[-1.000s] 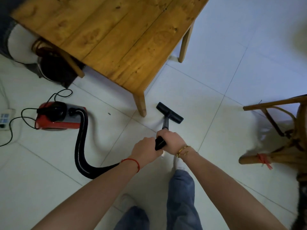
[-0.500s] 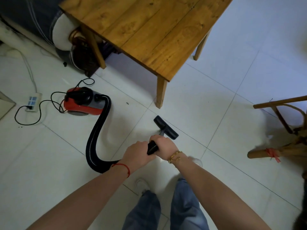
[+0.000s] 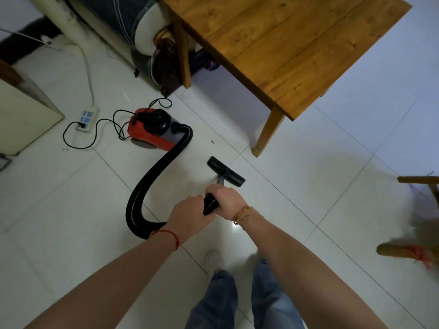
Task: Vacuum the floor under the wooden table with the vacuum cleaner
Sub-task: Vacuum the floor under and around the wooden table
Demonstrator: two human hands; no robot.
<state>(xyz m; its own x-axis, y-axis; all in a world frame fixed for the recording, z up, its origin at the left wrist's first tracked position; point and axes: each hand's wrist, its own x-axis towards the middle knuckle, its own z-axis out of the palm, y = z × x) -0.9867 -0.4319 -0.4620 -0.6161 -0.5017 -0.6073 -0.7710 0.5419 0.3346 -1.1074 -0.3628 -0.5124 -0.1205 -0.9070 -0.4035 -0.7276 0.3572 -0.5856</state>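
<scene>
A red and black vacuum cleaner (image 3: 152, 130) sits on the white tiled floor, left of the wooden table (image 3: 292, 43). Its black ribbed hose (image 3: 152, 184) curves down and round to the wand handle (image 3: 210, 204). My left hand (image 3: 190, 213) grips the rear of that handle and my right hand (image 3: 226, 200) grips it just ahead. The black floor nozzle (image 3: 225, 170) lies on the tiles in front of my hands, short of the table's near leg (image 3: 267, 136) and outside the table's edge.
A white power strip (image 3: 86, 119) with the black cord (image 3: 95, 131) lies left of the vacuum. A cabinet corner (image 3: 23, 110) stands at far left. Bags and a cushion (image 3: 152, 43) crowd the table's far leg. A wooden chair (image 3: 418, 222) is at right. My feet stand below.
The nozzle has been drawn back from beside the table leg toward me. The view has swung left and back, so the table sits farther up and right, the vacuum nearer the centre.
</scene>
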